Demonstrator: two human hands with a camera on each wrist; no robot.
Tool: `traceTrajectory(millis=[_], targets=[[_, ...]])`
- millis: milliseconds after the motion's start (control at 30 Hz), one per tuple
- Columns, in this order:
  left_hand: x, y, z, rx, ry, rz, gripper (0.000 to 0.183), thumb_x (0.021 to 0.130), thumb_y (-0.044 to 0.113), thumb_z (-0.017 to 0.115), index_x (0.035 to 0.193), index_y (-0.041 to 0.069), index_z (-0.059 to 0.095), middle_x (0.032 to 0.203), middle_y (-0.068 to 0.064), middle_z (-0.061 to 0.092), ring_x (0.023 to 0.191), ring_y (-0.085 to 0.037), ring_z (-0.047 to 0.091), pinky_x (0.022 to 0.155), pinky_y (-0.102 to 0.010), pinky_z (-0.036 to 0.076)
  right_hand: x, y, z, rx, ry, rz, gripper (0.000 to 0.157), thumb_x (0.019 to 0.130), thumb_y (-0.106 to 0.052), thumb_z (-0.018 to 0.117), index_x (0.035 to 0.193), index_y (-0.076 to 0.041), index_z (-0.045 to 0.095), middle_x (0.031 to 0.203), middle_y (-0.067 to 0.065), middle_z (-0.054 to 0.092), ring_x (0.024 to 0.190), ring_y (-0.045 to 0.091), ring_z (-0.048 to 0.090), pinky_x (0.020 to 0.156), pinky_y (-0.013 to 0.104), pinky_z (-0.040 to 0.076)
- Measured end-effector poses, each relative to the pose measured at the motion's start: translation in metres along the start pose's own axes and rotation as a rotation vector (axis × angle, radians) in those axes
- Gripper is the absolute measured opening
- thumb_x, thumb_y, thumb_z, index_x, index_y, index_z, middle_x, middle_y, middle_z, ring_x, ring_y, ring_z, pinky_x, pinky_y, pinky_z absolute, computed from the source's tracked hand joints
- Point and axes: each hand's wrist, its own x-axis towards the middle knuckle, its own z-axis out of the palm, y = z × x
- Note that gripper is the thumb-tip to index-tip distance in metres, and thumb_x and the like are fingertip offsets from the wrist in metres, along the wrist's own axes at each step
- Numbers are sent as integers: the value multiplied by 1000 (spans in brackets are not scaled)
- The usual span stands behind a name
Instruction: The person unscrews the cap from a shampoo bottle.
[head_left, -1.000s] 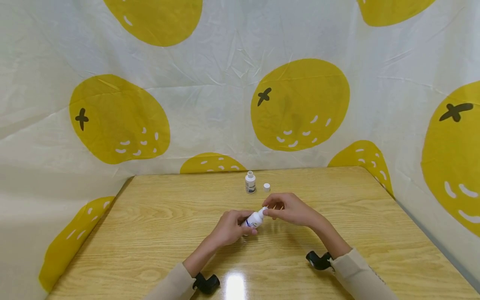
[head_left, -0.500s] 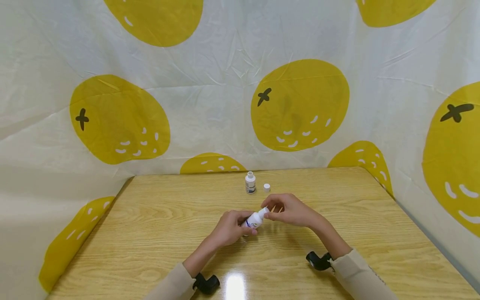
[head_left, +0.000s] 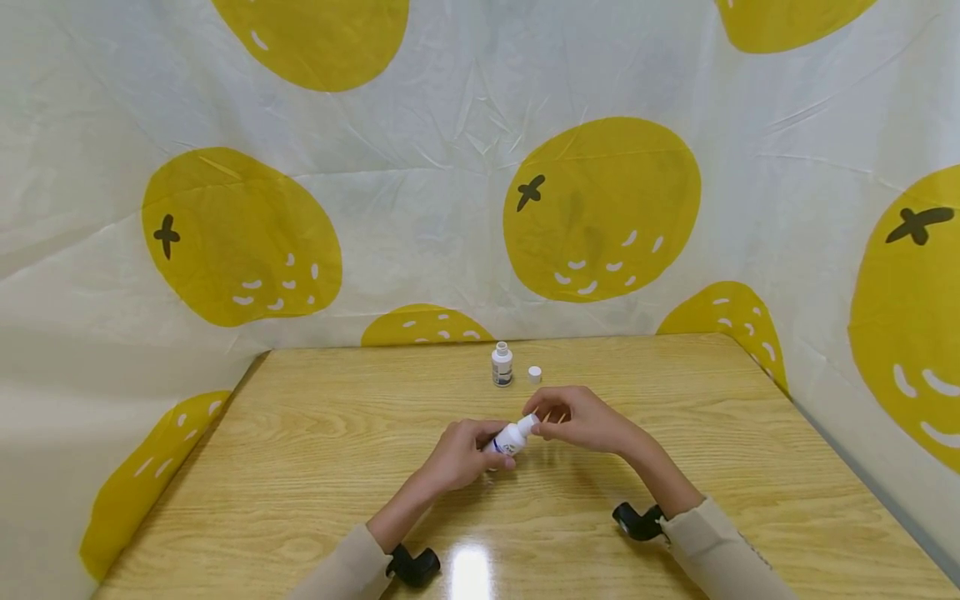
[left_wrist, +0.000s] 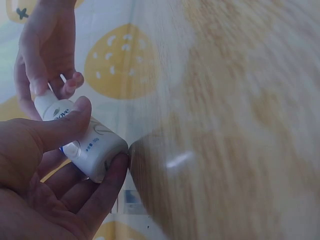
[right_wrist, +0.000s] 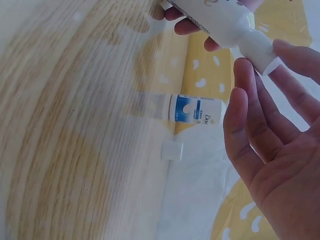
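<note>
A small white bottle with a blue-marked label is tilted above the table, its neck end up and to the right. My left hand grips its body, thumb across the label, as the left wrist view shows the bottle closely. At the other end, my right hand pinches the white cap between thumb and fingers. In the right wrist view the cap sits at the bottle's neck; whether it is threaded on cannot be told. The remaining right fingers are bent loosely.
Farther back on the wooden table stands a second white bottle, upright and uncapped. Its loose-looking white cap lies just to its right. A curtain printed with yellow fruit hangs behind the table's back edge.
My right fingers shift slightly around the cap, and the cap's visible part changes a little. The left hand, bottle and objects behind stay in place.
</note>
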Motion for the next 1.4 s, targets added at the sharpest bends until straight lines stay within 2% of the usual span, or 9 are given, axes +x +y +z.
traceTrajectory(millis=[133, 267, 433, 667, 967, 1100, 1167, 1300, 1400], targets=[[0, 0, 0, 1, 0, 2, 35, 87, 24, 84, 122, 23, 77, 106, 6, 77, 91, -7, 64, 78, -26, 50, 0, 1, 0, -17, 7, 0, 22, 94, -20, 76, 113, -8, 72, 93, 11, 74, 76, 25, 68, 69, 26, 54], [1, -1, 0, -5, -2, -1, 35, 88, 24, 84, 122, 23, 77, 107, 6, 77, 92, -7, 64, 79, -27, 51, 0, 3, 1, -19, 7, 26, 22, 98, -26, 73, 112, -9, 72, 95, 16, 74, 77, 29, 69, 66, 26, 53], [0, 0, 0, -6, -3, -4, 36, 88, 24, 84, 123, 22, 76, 109, 5, 77, 94, -8, 65, 81, -28, 52, 0, 2, 0, -1, -2, 30, 19, 99, -22, 71, 112, -7, 72, 98, 20, 74, 78, 34, 69, 65, 26, 52], [0, 1, 0, -17, -4, -7, 38, 88, 23, 83, 125, 22, 76, 110, 4, 77, 96, -9, 66, 81, -28, 51, -1, 0, -1, 8, -12, 37, 24, 96, -19, 74, 116, -6, 71, 98, 10, 74, 82, 38, 71, 68, 27, 54], [0, -1, 1, -19, -1, -7, 36, 88, 24, 84, 123, 22, 76, 109, 5, 77, 95, -9, 66, 81, -29, 52, -1, 0, 0, -6, -4, 35, 19, 99, -23, 71, 110, -7, 72, 95, 20, 73, 77, 34, 68, 65, 26, 52], [0, -1, 1, -16, 2, -8, 35, 88, 24, 84, 122, 23, 77, 107, 5, 77, 94, -8, 65, 80, -28, 51, -1, -1, -1, -5, -16, 24, 19, 97, -18, 72, 114, -8, 72, 97, 15, 74, 81, 36, 70, 69, 26, 54], [0, 0, 1, -16, 2, -8, 35, 87, 24, 84, 122, 23, 77, 107, 5, 77, 94, -8, 65, 80, -28, 51, -2, -1, -1, -11, -16, 20, 22, 96, -16, 73, 116, -7, 71, 98, 11, 74, 81, 31, 71, 71, 26, 55], [0, 0, 1, -21, 0, -8, 36, 88, 23, 84, 122, 23, 77, 107, 5, 77, 94, -8, 65, 81, -28, 51, -1, -2, 0, -19, -6, 27, 26, 96, -21, 74, 117, -6, 70, 97, 10, 74, 80, 26, 70, 71, 26, 55], [0, 0, 1, -19, 0, -4, 35, 87, 24, 84, 122, 23, 77, 107, 6, 77, 94, -8, 65, 82, -29, 52, -2, -1, 0, -13, -6, 45, 25, 98, -26, 72, 114, -7, 71, 96, 15, 74, 80, 32, 69, 68, 26, 53]])
